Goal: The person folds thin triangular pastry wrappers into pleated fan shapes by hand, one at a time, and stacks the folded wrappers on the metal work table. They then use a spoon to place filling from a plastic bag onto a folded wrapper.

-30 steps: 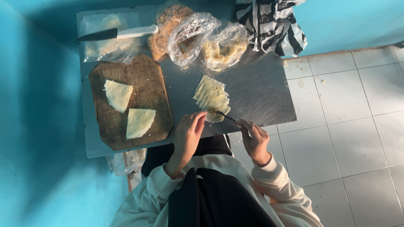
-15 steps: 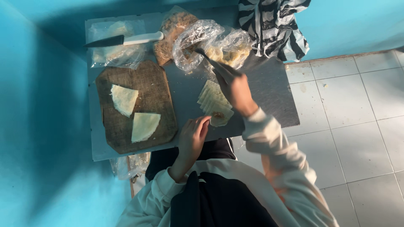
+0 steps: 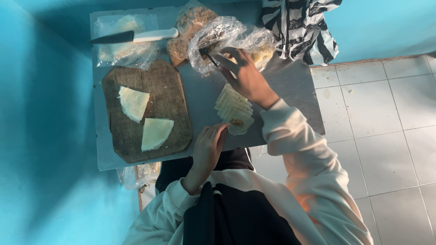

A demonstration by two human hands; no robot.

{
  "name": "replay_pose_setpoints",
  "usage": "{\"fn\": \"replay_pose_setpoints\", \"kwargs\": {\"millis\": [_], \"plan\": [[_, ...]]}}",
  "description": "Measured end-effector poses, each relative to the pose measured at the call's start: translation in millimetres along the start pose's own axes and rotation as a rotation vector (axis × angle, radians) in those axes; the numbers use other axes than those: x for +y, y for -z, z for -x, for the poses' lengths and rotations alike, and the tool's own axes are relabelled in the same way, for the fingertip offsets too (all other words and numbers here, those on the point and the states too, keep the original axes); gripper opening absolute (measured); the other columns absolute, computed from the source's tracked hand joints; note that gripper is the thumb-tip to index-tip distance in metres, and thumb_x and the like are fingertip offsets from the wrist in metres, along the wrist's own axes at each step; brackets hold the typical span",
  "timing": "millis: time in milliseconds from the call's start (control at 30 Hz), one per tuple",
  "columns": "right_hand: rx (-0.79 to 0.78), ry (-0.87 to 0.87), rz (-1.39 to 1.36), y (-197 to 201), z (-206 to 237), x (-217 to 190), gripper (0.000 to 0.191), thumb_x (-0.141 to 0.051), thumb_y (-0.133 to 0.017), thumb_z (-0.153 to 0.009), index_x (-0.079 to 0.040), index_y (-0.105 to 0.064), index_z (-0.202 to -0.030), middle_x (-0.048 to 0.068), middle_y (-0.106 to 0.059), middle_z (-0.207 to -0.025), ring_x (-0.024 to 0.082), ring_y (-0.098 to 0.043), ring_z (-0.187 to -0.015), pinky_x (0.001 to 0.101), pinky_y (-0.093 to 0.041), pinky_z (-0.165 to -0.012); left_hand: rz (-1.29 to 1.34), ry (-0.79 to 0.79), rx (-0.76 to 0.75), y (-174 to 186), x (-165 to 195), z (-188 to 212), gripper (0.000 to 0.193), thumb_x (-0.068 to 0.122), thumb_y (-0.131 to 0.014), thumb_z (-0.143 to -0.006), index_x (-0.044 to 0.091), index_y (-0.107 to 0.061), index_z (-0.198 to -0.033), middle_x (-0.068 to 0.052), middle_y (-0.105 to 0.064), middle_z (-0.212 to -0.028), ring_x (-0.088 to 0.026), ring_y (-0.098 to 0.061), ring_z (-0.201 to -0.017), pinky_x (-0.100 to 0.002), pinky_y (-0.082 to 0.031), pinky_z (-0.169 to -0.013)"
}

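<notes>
**Inspector:** Item in hand is a small dark metal spoon [image 3: 210,56], its tip inside the mouth of a crumpled clear plastic bag [image 3: 218,36] at the far edge of the grey tabletop [image 3: 200,97]. The right hand [image 3: 243,75] is pinched shut on the handle, fingers closed around it.

**Second:** And the left?

**Inspector:** The left hand [image 3: 210,147] lies flat and holds nothing, fingertips [image 3: 221,131] touching the near edge of a fanned stack of pale thin dough triangles [image 3: 234,111]. The nearest triangle carries a small brown dab of filling [image 3: 236,122].

**Second:** Risks?

**Inspector:** In my judgement, two. The bag is loose and unsupported; the spoon could drag it or tip its contents onto the table. A heaped spoon crossing the gap to the stack could also spill.

**Second:** Posture?

**Inspector:** Right arm extended well forward across the table, wrist angled toward the bag, cream sleeve [image 3: 290,136] passing just beside the stack. Left arm bent, close to the body.

**Second:** Surroundings?

**Inspector:** A dark worn wooden board [image 3: 168,97] with two more triangles to the left; a white-handled knife [image 3: 136,36] beyond it, well clear of both hands.
</notes>
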State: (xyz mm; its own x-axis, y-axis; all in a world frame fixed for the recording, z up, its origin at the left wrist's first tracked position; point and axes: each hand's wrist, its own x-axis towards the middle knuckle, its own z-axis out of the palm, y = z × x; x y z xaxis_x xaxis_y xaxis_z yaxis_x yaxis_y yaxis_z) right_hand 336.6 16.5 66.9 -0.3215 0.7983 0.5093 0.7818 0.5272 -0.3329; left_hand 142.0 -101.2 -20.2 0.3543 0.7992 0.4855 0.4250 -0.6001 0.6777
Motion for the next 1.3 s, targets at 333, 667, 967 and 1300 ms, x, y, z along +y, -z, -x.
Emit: {"fn": "replay_pose_setpoints", "kwargs": {"millis": [333, 667, 967, 1300], "plan": [[0.494, -0.616, 0.062, 66, 173, 33, 0.034, -0.002, -0.063, -0.106, -0.004, -0.060, -0.139, 0.016, -0.066, -0.132, 0.030, -0.064, -0.122, 0.0379, -0.052, -0.102, 0.008, -0.103, 0.103, 32, 23, 9, 0.035, 0.001, -0.073, -0.092, 0.009, -0.066, -0.125, -0.010, -0.073, -0.109, -0.027, -0.071, -0.096, -0.036, -0.055, -0.081], [0.395, -1.294, 0.052, 61, 250, 60, 0.049, -0.042, -0.054, -0.114, 0.001, -0.066, -0.096, 0.005, -0.045, -0.064, 0.012, -0.039, -0.066, 0.0332, -0.037, -0.061, -0.755, 0.708, 0.337, 186, -128, 49, 0.051, 0.040, -0.047, -0.119, -0.005, -0.063, -0.135, -0.024, -0.063, -0.124, -0.040, -0.059, -0.115, -0.048, -0.045, -0.097], [0.481, -1.262, -0.068, 59, 247, 56, 0.059, -0.038, -0.061, -0.110, 0.000, -0.045, -0.068, -0.004, -0.029, -0.061, 0.008, -0.024, -0.063, 0.0343, -0.021, -0.054, 0.391, 0.995, 0.425, 192, -162, 52, 0.035, 0.029, -0.069, -0.106, -0.003, -0.073, -0.121, 0.000, -0.072, -0.101, -0.007, -0.058, -0.087, -0.027, -0.046, -0.074], [0.476, -1.280, -0.054, 57, 261, 65, 0.058, -0.036, -0.061, -0.110, 0.000, -0.044, -0.067, -0.004, -0.027, -0.059, 0.008, -0.022, -0.061, 0.0331, -0.019, -0.053, 0.339, 0.978, 0.464, 194, -162, 50, 0.035, 0.025, -0.072, -0.107, -0.009, -0.075, -0.117, -0.005, -0.069, -0.101, -0.009, -0.058, -0.091, -0.027, -0.047, -0.084]]}}
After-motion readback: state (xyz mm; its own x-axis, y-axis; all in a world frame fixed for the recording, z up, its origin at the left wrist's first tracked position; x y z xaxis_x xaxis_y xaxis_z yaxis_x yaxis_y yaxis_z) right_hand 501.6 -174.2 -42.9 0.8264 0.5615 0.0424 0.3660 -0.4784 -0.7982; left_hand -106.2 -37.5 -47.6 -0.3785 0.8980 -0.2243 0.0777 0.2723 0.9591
